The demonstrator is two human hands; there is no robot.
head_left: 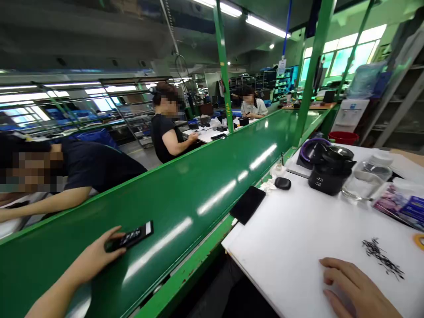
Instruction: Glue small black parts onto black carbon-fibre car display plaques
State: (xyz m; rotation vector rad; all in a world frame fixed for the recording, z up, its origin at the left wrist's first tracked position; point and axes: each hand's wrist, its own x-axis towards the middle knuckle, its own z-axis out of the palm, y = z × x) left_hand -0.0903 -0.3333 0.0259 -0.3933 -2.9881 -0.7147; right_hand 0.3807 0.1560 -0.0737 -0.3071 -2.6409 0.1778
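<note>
On the green conveyor belt point(228, 176), my left hand point(96, 254) grips the near end of a flat black rectangular device point(132, 237) between thumb and fingers. The device has white print and a white label at its far end; its exact kind is not clear. My right hand point(354, 287) rests over the white tabletop point(281, 251), fingers loosely curved and apart, holding nothing. Beside it lies a loose pile of small black strips point(382, 258).
A dark phone or tablet point(247, 204) lies at the table's edge, near a black oval case point(282, 183). Behind are a black container point(331, 172), a clear plastic container point(364, 181) and a yellow tape roll point(419, 240). Green posts point(224, 66) rise along the belt; several people sit across it.
</note>
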